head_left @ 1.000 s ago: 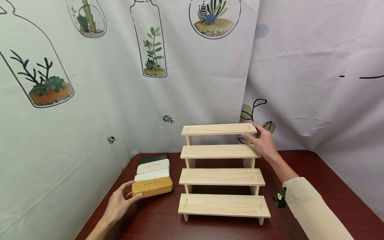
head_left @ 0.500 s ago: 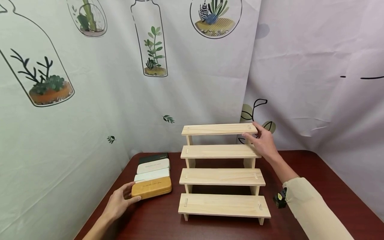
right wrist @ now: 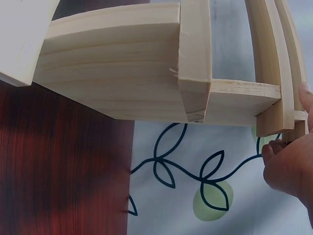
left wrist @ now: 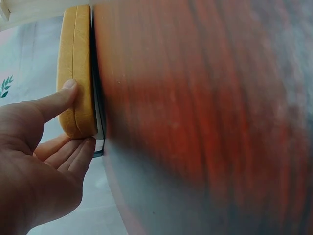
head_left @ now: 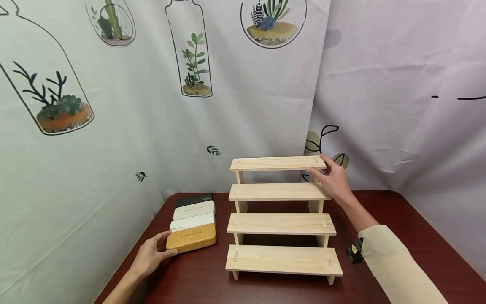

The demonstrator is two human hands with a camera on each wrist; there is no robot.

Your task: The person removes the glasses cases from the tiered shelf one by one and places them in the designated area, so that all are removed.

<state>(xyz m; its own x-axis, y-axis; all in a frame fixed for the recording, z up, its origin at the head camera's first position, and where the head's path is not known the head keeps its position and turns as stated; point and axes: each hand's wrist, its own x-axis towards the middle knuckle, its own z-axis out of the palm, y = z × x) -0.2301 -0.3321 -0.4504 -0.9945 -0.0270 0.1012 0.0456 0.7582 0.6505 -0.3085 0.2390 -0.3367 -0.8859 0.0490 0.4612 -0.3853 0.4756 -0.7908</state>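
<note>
My left hand grips the left end of a yellow glasses case. In the left wrist view the thumb lies on the side of the yellow case and the fingers are at its end. Just behind it lie a pale case, a cream case and a dark case in a row. To the right stands a wooden stepped display rack with several shelves. My right hand holds the right end of its top shelf, thumb in front. In the right wrist view that hand is partly cut off.
Everything stands on a dark red wooden table. A printed cloth with plant drawings hangs behind and at the sides. A small black device is strapped at the right cuff.
The yellow glasses case, in the left hand's grip, has shifted slightly to the left. The right hand and the rack have not visibly moved.
</note>
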